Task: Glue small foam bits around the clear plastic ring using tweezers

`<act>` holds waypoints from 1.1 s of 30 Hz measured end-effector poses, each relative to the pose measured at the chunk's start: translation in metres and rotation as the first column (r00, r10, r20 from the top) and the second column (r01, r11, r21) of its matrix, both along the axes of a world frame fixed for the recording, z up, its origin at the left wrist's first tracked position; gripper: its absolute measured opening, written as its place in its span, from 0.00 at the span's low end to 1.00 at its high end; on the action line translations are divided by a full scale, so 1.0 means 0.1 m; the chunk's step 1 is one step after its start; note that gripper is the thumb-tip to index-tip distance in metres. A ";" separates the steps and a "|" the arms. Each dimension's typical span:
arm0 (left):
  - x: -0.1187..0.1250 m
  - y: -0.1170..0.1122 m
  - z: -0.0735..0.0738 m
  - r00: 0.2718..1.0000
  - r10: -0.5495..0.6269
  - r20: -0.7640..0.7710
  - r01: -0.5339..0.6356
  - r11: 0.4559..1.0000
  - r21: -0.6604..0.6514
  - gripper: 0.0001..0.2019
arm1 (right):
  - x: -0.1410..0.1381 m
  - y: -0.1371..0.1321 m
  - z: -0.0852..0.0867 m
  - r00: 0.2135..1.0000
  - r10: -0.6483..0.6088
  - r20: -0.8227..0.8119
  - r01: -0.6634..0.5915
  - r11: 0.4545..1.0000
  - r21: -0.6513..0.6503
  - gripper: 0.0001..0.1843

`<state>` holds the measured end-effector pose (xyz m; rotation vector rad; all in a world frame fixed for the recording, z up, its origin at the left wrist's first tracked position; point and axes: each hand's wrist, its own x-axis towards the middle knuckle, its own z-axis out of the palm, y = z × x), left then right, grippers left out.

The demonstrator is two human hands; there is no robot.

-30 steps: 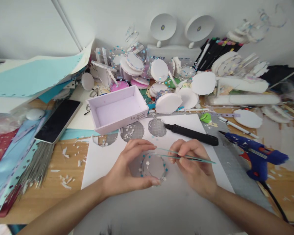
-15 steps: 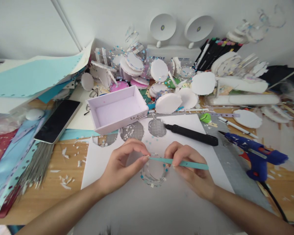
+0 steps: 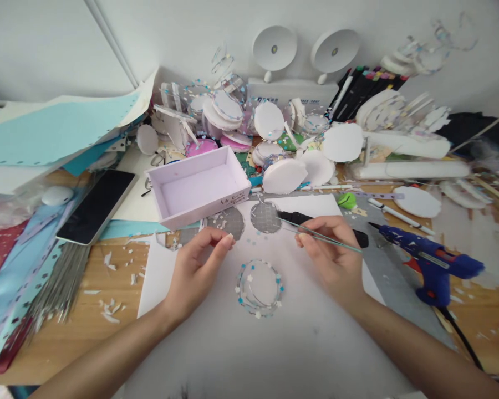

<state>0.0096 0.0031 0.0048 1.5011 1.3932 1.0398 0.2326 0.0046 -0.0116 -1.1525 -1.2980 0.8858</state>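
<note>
A clear round ring dotted with blue and white bits lies on the white paper sheet between my hands. My left hand hovers just left of it, fingers curled and thumb pinched to the fingertips; whatever it holds is too small to make out. My right hand is up and to the right of the ring, closed on a thin teal strip that slants across its fingers. Neither hand touches the ring.
A lilac open box stands behind the sheet. A black pen-like tool lies behind my right hand, a blue glue gun farther right. A phone lies left. White discs and marker pens crowd the back.
Both hands have lifted off the ring and drawn apart. The right hand has carried the teal strip up and to the right; the ring now lies free on the paper.
</note>
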 end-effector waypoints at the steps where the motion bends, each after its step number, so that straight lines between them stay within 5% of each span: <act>1: 0.00 0.00 0.00 1.000 -0.002 -0.022 0.002 1.000 0.002 0.09 | 0.00 0.00 -0.01 1.000 -0.006 0.017 0.007 1.000 -0.020 0.07; 10: 0.00 -0.02 -0.06 0.998 -0.042 -0.054 0.046 0.995 0.085 0.06 | 0.01 0.07 -0.05 0.997 -0.003 0.081 -0.003 0.997 0.075 0.04; 22: 0.01 -0.05 0.01 0.998 -0.031 0.060 0.028 0.998 0.058 0.08 | 0.07 0.07 0.00 0.915 0.082 0.396 -0.107 0.993 0.041 0.03; 33: 0.02 -0.05 0.03 0.988 -0.153 0.019 0.148 0.978 0.147 0.05 | 0.01 -0.06 0.14 0.996 0.090 -0.012 -0.089 0.992 0.093 0.07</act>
